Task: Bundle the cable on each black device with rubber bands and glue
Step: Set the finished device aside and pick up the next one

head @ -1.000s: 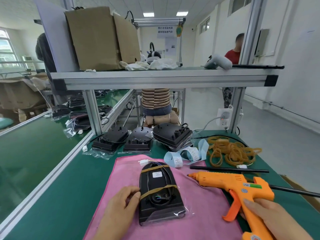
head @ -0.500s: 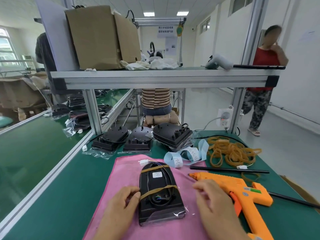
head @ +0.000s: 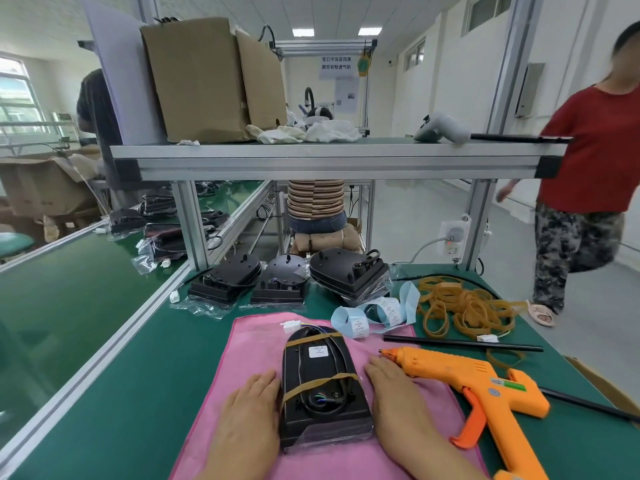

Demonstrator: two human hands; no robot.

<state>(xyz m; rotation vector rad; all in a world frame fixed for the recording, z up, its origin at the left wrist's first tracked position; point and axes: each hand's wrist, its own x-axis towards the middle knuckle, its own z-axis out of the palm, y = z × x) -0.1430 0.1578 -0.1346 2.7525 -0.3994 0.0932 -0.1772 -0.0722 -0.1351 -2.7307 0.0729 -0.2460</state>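
The device (head: pixel 320 372) is lying flat on a pink cloth (head: pixel 254 341) by the middle of the desk's (head: pixel 138 375) near edge, with its narrow end pointing toward the far edge. Two bands (head: pixel 313 340) are crossing it, one at the far end and one over the coiled cable (head: pixel 322 398). The left grip (head: pixel 254 407) is resting flat on the cloth, open, with straight fingers lying against the device's left side. The right grip (head: pixel 394 400) is lying the same way along the right side, open and holding nothing. The glue gun (head: pixel 467 379) is lying on its side toward the near right corner, its nozzle pointing left, close to the right grip's fingertips. Loose bands (head: pixel 464 306) are sitting in a heap by the right edge. Three more devices (head: pixel 282 278) are sitting along the far edge under the shelf (head: pixel 311 161). A blue strip (head: pixel 374 313) is curling between them and the cloth.
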